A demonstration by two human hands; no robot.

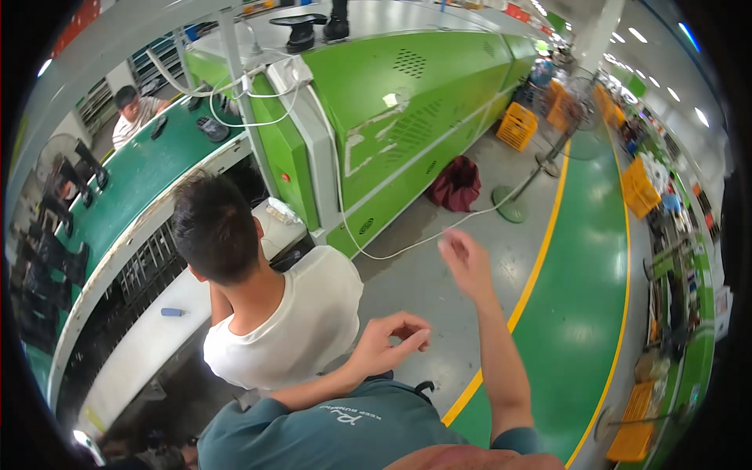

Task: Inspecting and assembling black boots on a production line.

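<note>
My left hand [392, 343] is in front of my body, its fingers loosely curled and the thumb apart from them. Nothing shows in it. It is just to the right of a seated person in a white shirt [301, 317] and does not appear to touch them. Farther out and to the right, my right hand [468, 265] is raised over the grey floor [407, 286], fingers half bent and holding nothing visible. A white cable [419, 244] runs across the floor behind it.
A long green machine [415, 117] stands ahead, with black boots [337, 22] on top. At left, a green conveyor [149, 188] carries footwear; another person [137, 113] is behind it. A standing fan [576, 117], yellow crates [517, 127] and a dark red bag [456, 185] line the aisle.
</note>
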